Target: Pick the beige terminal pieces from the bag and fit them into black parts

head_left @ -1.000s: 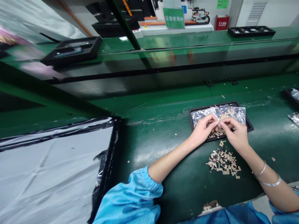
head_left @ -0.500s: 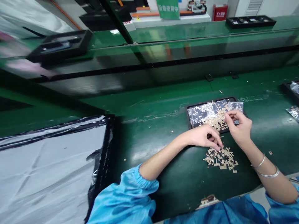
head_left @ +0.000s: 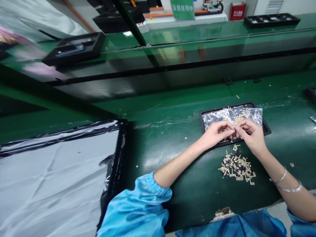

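My left hand (head_left: 220, 132) and my right hand (head_left: 249, 132) meet fingertip to fingertip over a black tray (head_left: 267, 129). Both are pinched closed; whatever lies between the fingertips is too small to make out. In the tray are clear plastic bags (head_left: 214, 116) and many small tan pieces (head_left: 240, 116), partly hidden by my hands. Nearer to me, on the green table (head_left: 182, 184), lies a loose pile of small tan and dark pieces (head_left: 238, 167).
A large grey-covered box (head_left: 59, 177) with black edges fills the left. Black trays stand on the raised shelf at the left (head_left: 74, 49) and right (head_left: 271, 20). A blurred person's pink sleeve (head_left: 41, 69) shows at far left.
My left hand has moved up from the loose pile to the tray and now meets my right hand. My right hand has shifted slightly down. The view has shifted a little.
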Action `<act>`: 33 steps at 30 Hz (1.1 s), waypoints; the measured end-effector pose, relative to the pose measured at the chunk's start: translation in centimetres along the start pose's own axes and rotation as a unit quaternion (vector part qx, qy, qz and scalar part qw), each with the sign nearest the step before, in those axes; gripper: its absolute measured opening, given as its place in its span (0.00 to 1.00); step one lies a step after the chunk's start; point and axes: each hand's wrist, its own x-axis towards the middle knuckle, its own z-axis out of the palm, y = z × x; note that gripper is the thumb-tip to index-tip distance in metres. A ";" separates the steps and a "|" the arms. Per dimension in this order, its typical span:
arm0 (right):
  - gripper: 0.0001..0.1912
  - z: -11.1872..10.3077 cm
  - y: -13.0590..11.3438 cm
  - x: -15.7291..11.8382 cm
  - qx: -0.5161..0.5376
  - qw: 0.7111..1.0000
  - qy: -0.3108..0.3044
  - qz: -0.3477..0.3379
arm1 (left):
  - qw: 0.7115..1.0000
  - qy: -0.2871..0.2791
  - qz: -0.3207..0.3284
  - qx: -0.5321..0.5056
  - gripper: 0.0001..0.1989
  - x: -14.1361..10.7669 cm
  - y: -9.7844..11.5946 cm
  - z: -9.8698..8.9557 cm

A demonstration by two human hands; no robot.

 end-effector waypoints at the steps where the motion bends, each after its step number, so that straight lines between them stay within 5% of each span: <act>1: 0.06 0.0 0.0 0.0 0.000 1.000 -0.003 0.002 | 1.000 -0.006 0.000 0.011 0.11 0.0 0.0 0.0; 7: 0.05 0.0 0.3 0.1 -0.029 1.000 -0.001 -0.003 | 0.998 0.015 0.028 0.053 0.09 0.0 0.1 -0.1; 13: 0.04 0.3 0.4 -0.1 -0.086 0.994 0.067 -0.019 | 0.986 0.063 0.087 0.130 0.07 0.0 -0.2 0.1; 23: 0.05 0.3 0.3 -0.4 -0.219 0.968 0.043 -0.114 | 0.941 0.102 0.123 0.298 0.06 0.0 -0.8 0.3; 29: 0.06 0.2 0.4 -0.3 -0.282 0.946 0.026 -0.158 | 0.943 0.078 0.097 0.308 0.06 0.1 -0.9 0.1; 33: 0.06 -0.1 0.1 -0.3 -0.286 0.941 0.063 -0.167 | 0.972 0.069 0.075 0.211 0.06 0.2 -0.5 0.0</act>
